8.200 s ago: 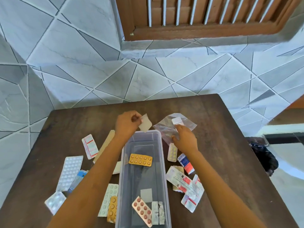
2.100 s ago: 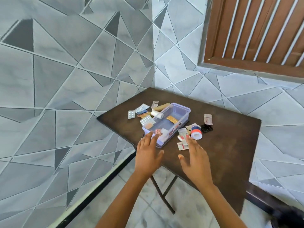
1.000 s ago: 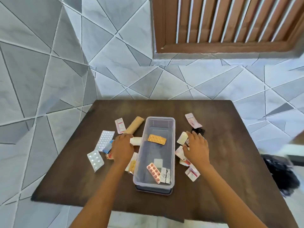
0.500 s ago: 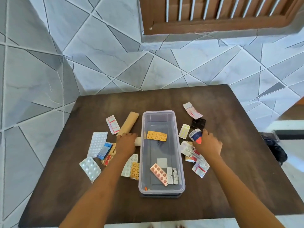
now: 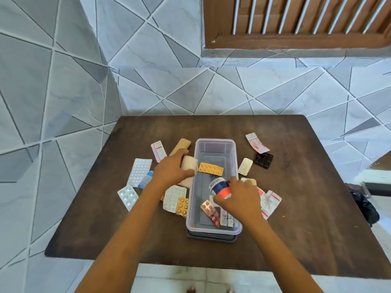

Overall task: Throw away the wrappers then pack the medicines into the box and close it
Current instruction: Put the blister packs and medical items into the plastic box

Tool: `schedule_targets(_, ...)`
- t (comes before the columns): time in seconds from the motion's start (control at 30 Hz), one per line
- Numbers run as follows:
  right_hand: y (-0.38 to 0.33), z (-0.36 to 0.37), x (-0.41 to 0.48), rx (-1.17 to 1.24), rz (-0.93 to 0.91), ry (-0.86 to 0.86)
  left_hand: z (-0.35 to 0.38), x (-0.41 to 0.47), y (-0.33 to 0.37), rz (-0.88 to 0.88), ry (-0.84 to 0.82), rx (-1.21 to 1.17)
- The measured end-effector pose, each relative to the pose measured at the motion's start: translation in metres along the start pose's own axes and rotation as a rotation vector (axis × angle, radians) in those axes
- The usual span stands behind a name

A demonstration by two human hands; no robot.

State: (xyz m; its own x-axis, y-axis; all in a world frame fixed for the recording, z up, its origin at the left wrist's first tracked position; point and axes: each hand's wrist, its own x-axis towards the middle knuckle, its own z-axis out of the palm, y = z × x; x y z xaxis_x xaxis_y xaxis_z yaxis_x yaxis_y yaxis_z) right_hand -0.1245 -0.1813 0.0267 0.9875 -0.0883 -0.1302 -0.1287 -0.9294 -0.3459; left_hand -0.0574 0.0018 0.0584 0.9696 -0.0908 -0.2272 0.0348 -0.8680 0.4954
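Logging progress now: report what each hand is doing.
Left hand: closed on a white bandage roll beside the clear box.
Right hand: holding a small medicine bottle over the box.

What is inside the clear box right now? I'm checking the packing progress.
Inside the clear box: an orange blister pack, a pink one, a silver strip. The right hand, holding a small bottle, covers the middle.

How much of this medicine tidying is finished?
Barely half. A few blister strips already lie in the clear box. The right hand is lowering a small bottle into it; the left hand grips a bandage roll. Many strips remain on the table, and the box is open.
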Motion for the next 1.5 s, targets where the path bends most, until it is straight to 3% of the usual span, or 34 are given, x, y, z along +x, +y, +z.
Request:
schedule_targets(0.13, 0.004, 0.022, -0.010, -0.226, -0.063, -0.124, 0.029, -0.020, 0.008, 0.042, -0.138, 0.016)
schedule_targets(0.27, 0.004, 0.028, -0.014, -0.448, -0.161, 0.026, 0.056, -0.029, 0.016, 0.052, -0.164, 0.142)
schedule_targets(0.53, 0.020, 0.015, -0.004, -0.249, -0.244, -0.428, 0.082, -0.034, 0.023, 0.109, -0.167, 0.398)
schedule_targets(0.6, 0.030, 0.008, -0.002, -0.292, -0.289, -0.477, 0.087, -0.034, 0.021, 0.102, -0.183, 0.443)
schedule_targets(0.7, 0.037, 0.008, -0.002, -0.372, -0.375, -0.419, 0.092, -0.034, 0.018, 0.095, -0.184, 0.447)
schedule_targets(0.97, 0.025, 0.021, -0.015, -0.211, -0.391, -0.211, 0.097, -0.036, 0.015, 0.128, -0.172, 0.512)
schedule_targets(1.17, 0.028, 0.028, -0.016, -0.207, -0.382, -0.192, 0.088, -0.038, 0.014, 0.092, -0.214, 0.401)
schedule_targets(1.37, 0.024, 0.030, -0.012, -0.013, -0.460, -0.097, 0.063, -0.049, -0.006, -0.006, 0.074, 0.013)
schedule_targets(1.43, 0.016, 0.032, -0.007, 0.006, -0.476, -0.045, 0.055, -0.048, -0.018, -0.089, 0.184, -0.013)
schedule_targets(1.5, 0.010, 0.033, -0.004, 0.006, -0.422, 0.007, 0.049, -0.043, -0.033, -0.169, 0.192, 0.048)
